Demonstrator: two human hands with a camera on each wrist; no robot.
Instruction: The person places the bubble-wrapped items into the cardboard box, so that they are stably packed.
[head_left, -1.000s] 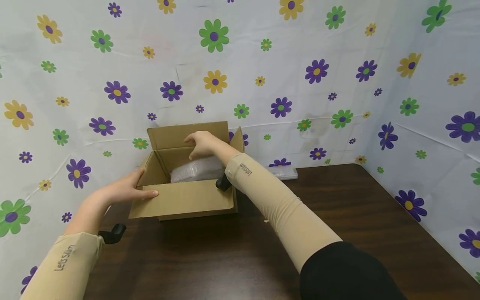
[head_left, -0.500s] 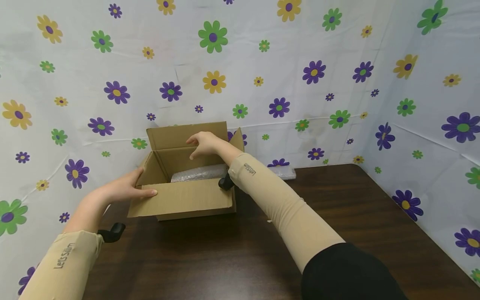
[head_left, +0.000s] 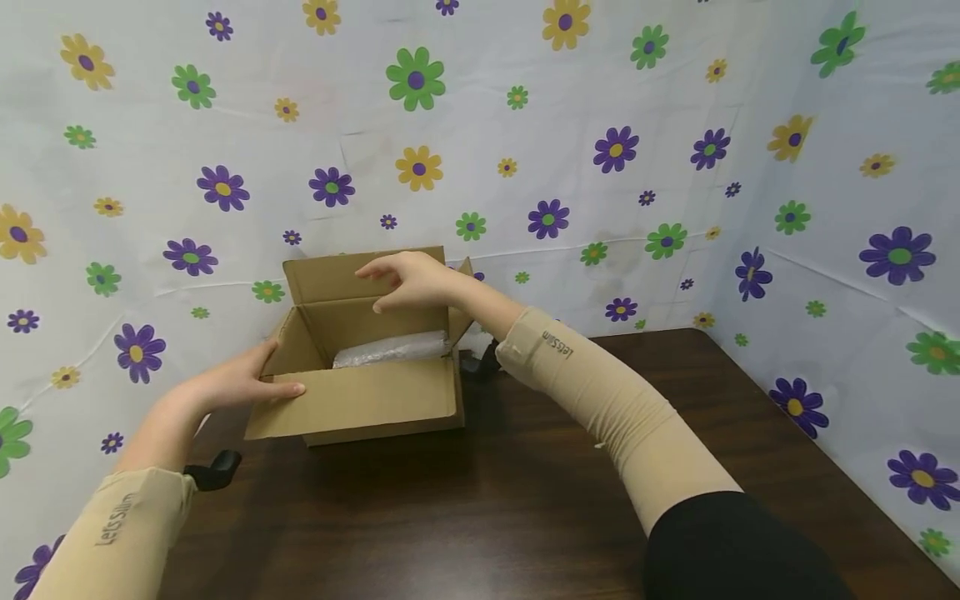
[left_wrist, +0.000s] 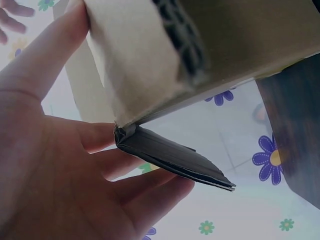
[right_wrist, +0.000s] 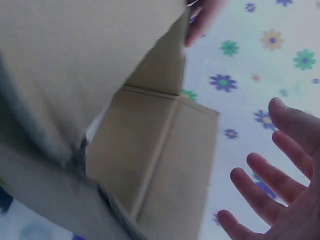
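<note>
A cardboard box (head_left: 360,402) stands at the back of the table, its top flaps spread apart. Inside lies a package in clear bubble wrap (head_left: 393,347), low between the walls. My left hand (head_left: 228,385) grips the box's left front corner: the thumb lies over the front flap (head_left: 416,398) while the fingers are round behind the side flap, as the left wrist view also shows. Above the box hovers my right hand (head_left: 416,279), fingers spread and holding nothing. In the right wrist view, that hand (right_wrist: 285,195) is apart from the cardboard.
Behind the box rises a white sheet (head_left: 525,125) printed with flowers. The dark wooden table (head_left: 517,500) extends to the front and right. A piece of clear wrap (head_left: 477,342) shows beside the box's right side, partly hidden by my right arm.
The bubble-wrapped package has sunk lower in the box and lies flatter. My right hand has lifted slightly and its forearm has shifted right. The left hand stays at its corner.
</note>
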